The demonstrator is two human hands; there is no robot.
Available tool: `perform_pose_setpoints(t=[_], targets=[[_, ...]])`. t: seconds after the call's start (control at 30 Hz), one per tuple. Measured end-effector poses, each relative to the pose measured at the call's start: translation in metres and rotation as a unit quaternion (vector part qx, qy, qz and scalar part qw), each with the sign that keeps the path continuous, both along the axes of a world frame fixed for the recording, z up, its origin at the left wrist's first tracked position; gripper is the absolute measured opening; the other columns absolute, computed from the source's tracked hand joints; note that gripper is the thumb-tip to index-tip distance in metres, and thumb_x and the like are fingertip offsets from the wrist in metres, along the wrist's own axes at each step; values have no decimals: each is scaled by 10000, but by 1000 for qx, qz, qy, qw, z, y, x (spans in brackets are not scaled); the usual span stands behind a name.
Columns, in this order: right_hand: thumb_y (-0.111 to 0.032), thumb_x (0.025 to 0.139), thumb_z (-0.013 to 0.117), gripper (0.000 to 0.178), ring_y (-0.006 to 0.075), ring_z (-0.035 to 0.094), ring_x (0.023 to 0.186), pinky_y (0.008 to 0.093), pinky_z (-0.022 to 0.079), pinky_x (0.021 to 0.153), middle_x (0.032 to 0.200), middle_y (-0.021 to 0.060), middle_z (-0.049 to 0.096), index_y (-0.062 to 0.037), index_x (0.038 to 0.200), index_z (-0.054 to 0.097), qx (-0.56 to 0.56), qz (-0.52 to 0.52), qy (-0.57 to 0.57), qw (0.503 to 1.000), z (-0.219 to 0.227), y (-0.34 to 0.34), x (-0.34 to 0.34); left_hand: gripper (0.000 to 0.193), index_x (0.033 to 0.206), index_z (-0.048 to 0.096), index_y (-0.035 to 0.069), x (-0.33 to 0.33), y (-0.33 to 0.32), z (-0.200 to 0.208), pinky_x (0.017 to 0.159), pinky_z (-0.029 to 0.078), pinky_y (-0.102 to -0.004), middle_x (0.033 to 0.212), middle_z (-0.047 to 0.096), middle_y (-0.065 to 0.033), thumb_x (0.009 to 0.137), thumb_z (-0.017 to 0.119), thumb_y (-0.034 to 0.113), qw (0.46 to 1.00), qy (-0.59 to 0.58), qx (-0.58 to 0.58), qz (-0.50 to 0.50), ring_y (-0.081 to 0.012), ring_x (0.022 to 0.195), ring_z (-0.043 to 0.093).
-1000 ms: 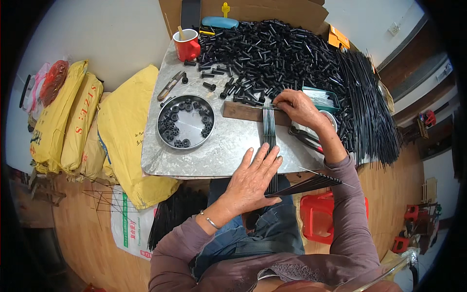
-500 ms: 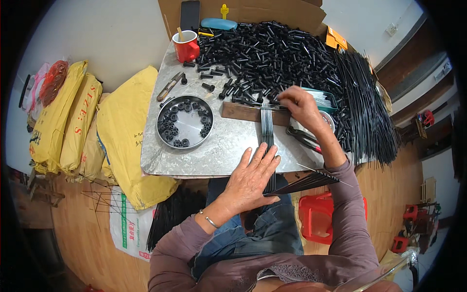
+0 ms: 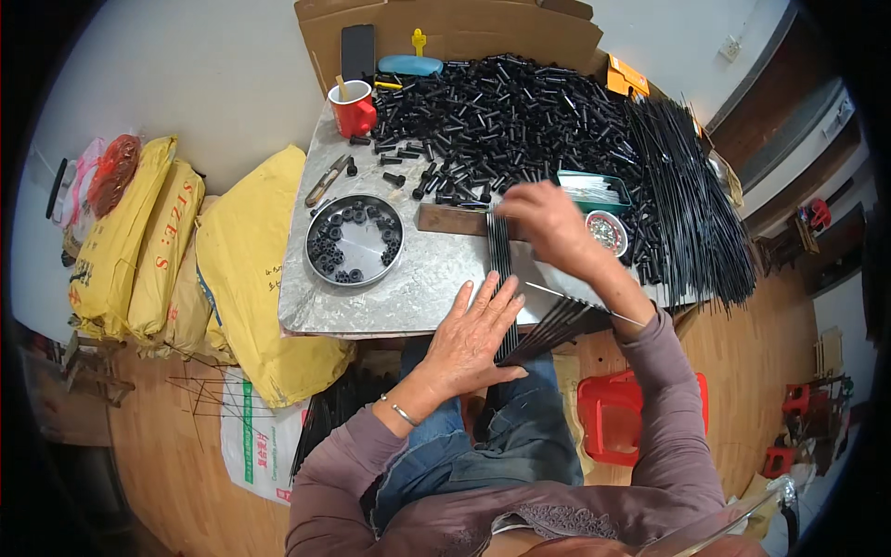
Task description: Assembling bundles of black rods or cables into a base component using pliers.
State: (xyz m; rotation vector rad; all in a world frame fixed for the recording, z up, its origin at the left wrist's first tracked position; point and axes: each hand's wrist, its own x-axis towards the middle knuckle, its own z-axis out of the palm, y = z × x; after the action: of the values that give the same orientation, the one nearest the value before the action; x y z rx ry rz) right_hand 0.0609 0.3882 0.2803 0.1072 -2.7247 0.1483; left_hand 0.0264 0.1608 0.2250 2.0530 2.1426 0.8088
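Observation:
My left hand [image 3: 473, 339] lies with its fingers spread over a row of thin black rods [image 3: 499, 255], which runs away from me across the table's near edge. A brown wooden block [image 3: 452, 219] lies crosswise at the far end of the rods. Over that end hovers my right hand [image 3: 552, 227], smeared by motion; whether its fingers hold anything I cannot tell. A second, slanted fan of dark rods [image 3: 555, 325] spreads between my left hand and right forearm, with a thin pale rod across its top.
A large heap of black bolt-like pieces [image 3: 501, 121] covers the back. At left stand a round metal tray [image 3: 314, 262] of small black parts, a utility knife [image 3: 327, 181] and a red mug [image 3: 350, 116]. Long black rods [image 3: 691, 204], a green tray [image 3: 620, 206] and a small bowl [image 3: 620, 243] lie right.
My right hand has come left and nearer, over the rods' far end. The slanted fan of rods has risen and spread. The pliers beside the block are now hidden. My left hand stays on the rods.

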Motion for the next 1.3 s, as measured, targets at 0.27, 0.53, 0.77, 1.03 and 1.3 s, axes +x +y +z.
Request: perform_pose_setpoints(t=[0.27,0.53,0.77,1.03,1.3], targets=[[-206,773,607,321,276,446,1212,524,313,1012,1263,44,540,-162,1087,655,141,73,-4,987,-9,-19,15,328,1087,684,142,-13,-9,30,1141,145,-493,1382,496,27,817,688,328,991,-45,61,-112,-333,1390,270],[-207,942,567,255,139,583,982,301,440,912,988,53,665,14,1059,615,-592,304,-337,666,51,-134,72,262,967,677,-38,-56,-40,215,922,434,-287,1113,657,-75,953,540,185,892,-140,429,31,-190,993,613],[-241,923,606,260,129,630,814,294,507,770,898,66,690,13,971,644,-662,206,-494,524,-37,-101,113,357,774,662,-16,-46,-106,118,576,488,-297,709,670,-83,900,569,305,913,-102,-282,278,-188,529,609],[-268,898,623,326,148,628,792,334,476,713,896,84,694,34,1014,660,-456,221,-603,616,-51,-119,110,372,1003,628,20,39,-68,58,672,495,-442,830,664,-157,853,636,360,949,-62,-306,-45,-370,758,634],[-261,775,704,384,276,624,861,390,461,788,930,176,664,15,1034,641,-317,336,-597,656,-88,-119,105,287,989,583,-22,60,-81,-38,560,524,-266,743,612,-74,967,526,259,577,-627,-520,-69,-150,603,610]])
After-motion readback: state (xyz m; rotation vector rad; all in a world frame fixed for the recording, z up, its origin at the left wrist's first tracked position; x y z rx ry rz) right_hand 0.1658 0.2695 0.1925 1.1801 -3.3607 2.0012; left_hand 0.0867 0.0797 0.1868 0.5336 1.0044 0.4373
